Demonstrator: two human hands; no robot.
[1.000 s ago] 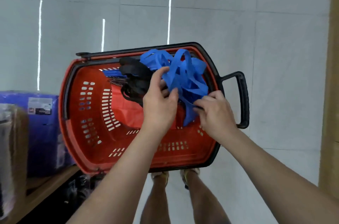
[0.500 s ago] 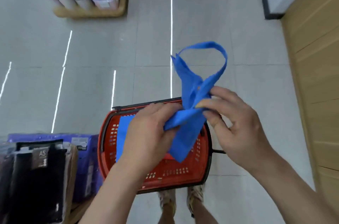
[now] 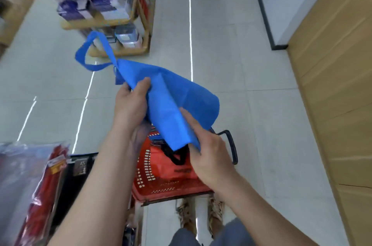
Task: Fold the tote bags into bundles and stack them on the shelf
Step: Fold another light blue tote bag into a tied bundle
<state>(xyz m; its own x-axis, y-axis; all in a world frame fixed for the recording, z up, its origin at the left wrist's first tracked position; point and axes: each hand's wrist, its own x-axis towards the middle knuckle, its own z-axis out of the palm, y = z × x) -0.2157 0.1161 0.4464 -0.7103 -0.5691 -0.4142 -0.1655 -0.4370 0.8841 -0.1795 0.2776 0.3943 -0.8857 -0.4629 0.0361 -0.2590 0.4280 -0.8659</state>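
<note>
Pinching blue non-woven fabric tote bag (image 3: 173, 94) near its top with left hand (image 3: 130, 104), gripping lower corner with right hand (image 3: 209, 155), probably to spread it flat above red plastic basket (image 3: 161, 183).

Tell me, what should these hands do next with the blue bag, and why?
Probably draw the hands apart to pull the blue tote bag flat. The left hand grips it near the handle loop, the right hand pinches its lower edge, and the cloth between them bulges, creased, above the red basket, too rumpled to fold neatly yet.
</note>
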